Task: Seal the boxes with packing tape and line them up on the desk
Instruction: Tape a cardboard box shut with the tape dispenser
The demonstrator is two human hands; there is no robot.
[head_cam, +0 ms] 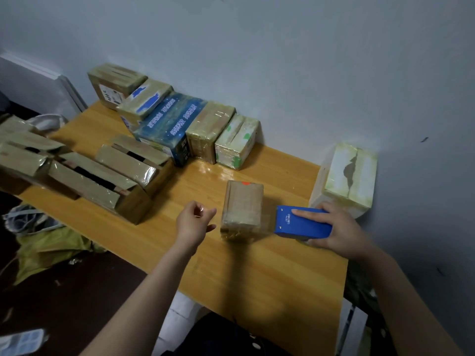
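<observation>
A small brown box (243, 208) wrapped in clear tape stands in the middle of the wooden desk (270, 273). My left hand (196, 222) hovers just left of it with loosely curled fingers, holding nothing. My right hand (341, 231) grips a blue tape dispenser (303, 223) right of the box; a strip of clear tape seems to run from it to the box's near right corner. Several sealed boxes (210, 129) stand in a row along the wall. Open-flapped brown boxes (113, 176) lie at the left.
A pale box with a torn top (349, 173) stands at the desk's right end against the wall. Left of the desk, on the dark floor, lie a yellow-green cloth (51, 247) and other clutter. The desk's near edge runs diagonally below my arms.
</observation>
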